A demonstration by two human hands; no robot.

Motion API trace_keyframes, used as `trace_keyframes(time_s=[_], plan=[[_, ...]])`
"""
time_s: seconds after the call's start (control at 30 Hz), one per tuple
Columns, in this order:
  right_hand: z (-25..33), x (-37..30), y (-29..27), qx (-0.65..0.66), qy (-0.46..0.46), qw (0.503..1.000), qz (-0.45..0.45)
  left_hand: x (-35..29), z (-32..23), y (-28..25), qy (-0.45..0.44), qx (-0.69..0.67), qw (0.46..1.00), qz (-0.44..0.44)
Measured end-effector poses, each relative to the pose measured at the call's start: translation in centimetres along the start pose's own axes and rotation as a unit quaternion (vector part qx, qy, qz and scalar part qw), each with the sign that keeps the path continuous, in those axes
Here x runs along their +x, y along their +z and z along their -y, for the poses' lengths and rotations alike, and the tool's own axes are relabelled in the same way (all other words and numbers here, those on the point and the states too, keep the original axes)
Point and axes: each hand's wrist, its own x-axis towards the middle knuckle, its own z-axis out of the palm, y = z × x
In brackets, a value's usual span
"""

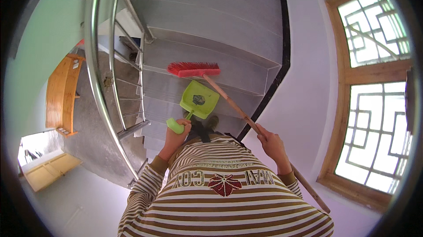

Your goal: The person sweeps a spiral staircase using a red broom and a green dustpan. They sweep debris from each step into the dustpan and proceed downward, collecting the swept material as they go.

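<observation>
My left hand [178,132] is closed round the handle of a lime-green dustpan [206,99]. A small dark patch of debris [198,99] shows in the pan, which is over the steps in front of my feet. My right hand [270,143] grips the wooden stick of a broom [232,104], whose tail end runs down past my right side. The broom's red bristle head [194,68] is just beyond the pan, by a stair step, apart from the pan's rim. Whether the bristles touch the step I cannot tell.
Grey tiled stairs [216,21] rise ahead, edged by a black skirting [285,30] along the right wall. A steel railing [91,47] borders the left side. Beyond it, lower down, stands a wooden bench-like piece [59,94]. A wood-framed lattice window [346,76] is at the right.
</observation>
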Motion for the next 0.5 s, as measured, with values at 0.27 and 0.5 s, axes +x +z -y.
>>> trace_keyframes(time_s=[0.27, 0.5], plan=[[5.0, 8.0, -0.6, -0.180, -0.198, 0.961, -0.064, -4.2, 1.2, -3.0, 0.016, -0.008, 0.998, -0.061], [13.0, 18.6, 2.1, -0.208, -0.282, 0.936, -0.024, -6.9, 1.5, -3.8, -0.007, -0.021, 0.991, -0.131]])
